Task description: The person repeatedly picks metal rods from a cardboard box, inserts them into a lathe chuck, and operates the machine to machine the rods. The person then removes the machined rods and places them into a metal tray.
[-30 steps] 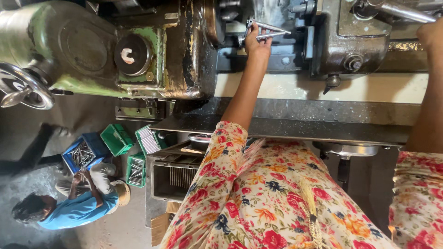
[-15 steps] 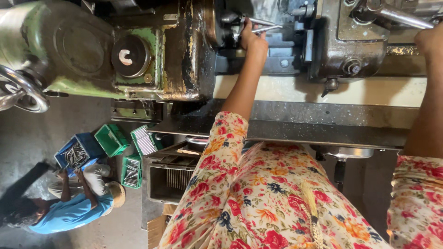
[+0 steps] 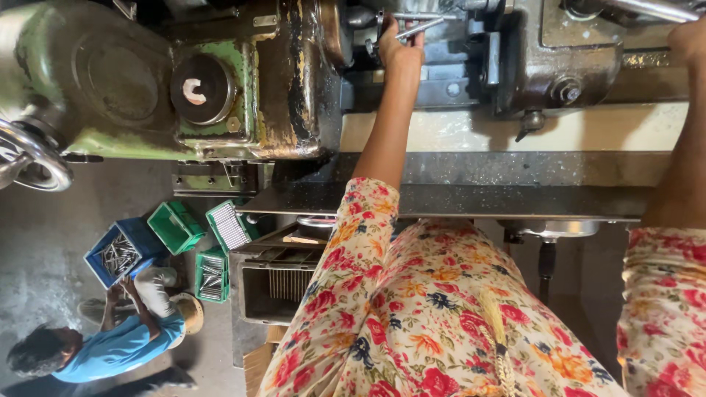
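At the top edge of the lathe point(image 3: 220, 110), much is cut off or hard to read. The right hand point(image 3: 691, 40) shows only partly at the frame's right edge, against a long steel lever point(image 3: 647, 9) that runs out of view; whether its fingers wrap the lever cannot be told. The left hand point(image 3: 401, 48) is seen from the back, so its fingertips are hidden behind the knuckles. It seems to have its fingers curled round a thin metal rod point(image 3: 419, 28) that pokes out up and to the right of the hand, beside the dark chuck point(image 3: 338, 33), but how tight the hold is cannot be made out. Where the rod ends inside the machine is lost in shadow.

The left forearm stretches straight up from a flowered sleeve point(image 3: 360, 220), elbow nearly locked, wrist bent slightly toward the chuck. The right forearm rises straight along the right edge, from a second flowered sleeve, to the lever. Flowered cloth fills the lower middle and hides the floor below the lathe's grey tray point(image 3: 478, 198).

Left of the chuck sits the worn green headstock with a round cap, and a steel handwheel point(image 3: 33, 158) is cut by the left edge. Down on the floor at lower left, another person in a blue shirt point(image 3: 110, 349) crouches by a blue crate point(image 3: 121, 254) of metal pieces, with green crates point(image 3: 176, 226) just beside it. That person's hands are at the blue crate; what they hold is too small to tell.
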Demonstrator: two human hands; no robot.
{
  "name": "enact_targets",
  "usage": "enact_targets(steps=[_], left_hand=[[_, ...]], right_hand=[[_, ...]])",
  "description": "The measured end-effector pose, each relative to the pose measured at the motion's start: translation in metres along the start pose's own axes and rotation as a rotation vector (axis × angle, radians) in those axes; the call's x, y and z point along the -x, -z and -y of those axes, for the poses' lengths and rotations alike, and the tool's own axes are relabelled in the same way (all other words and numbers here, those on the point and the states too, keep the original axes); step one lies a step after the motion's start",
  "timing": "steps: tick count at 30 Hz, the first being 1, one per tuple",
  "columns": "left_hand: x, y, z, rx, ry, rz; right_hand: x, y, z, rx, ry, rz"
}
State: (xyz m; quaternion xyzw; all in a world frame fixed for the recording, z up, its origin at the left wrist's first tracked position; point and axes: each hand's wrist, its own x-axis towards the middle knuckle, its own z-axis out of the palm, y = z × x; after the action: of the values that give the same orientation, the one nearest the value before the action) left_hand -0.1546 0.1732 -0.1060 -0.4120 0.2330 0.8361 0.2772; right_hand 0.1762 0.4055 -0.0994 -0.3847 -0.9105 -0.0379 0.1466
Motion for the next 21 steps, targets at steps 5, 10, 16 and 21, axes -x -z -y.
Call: enact_targets(steps=[5,10,16,21], left_hand=[[-0.001,-0.001,-0.004,0.000,0.029,0.005],[-0.010,0.010,-0.002,-0.022,0.073,-0.022],[-0.024,0.004,-0.003,0.004,0.004,0.084],[-0.024,-0.002,-0.001,-0.035,0.006,0.062]], right_hand=[[0.022,0.007,0.010,0.008,-0.053,-0.025],[0.058,0.005,0.018,0.097,-0.153,-0.128],[0.059,-0.003,0.009,0.019,-0.082,-0.149],[0.055,-0.003,-0.001,0.092,0.017,-0.157]])
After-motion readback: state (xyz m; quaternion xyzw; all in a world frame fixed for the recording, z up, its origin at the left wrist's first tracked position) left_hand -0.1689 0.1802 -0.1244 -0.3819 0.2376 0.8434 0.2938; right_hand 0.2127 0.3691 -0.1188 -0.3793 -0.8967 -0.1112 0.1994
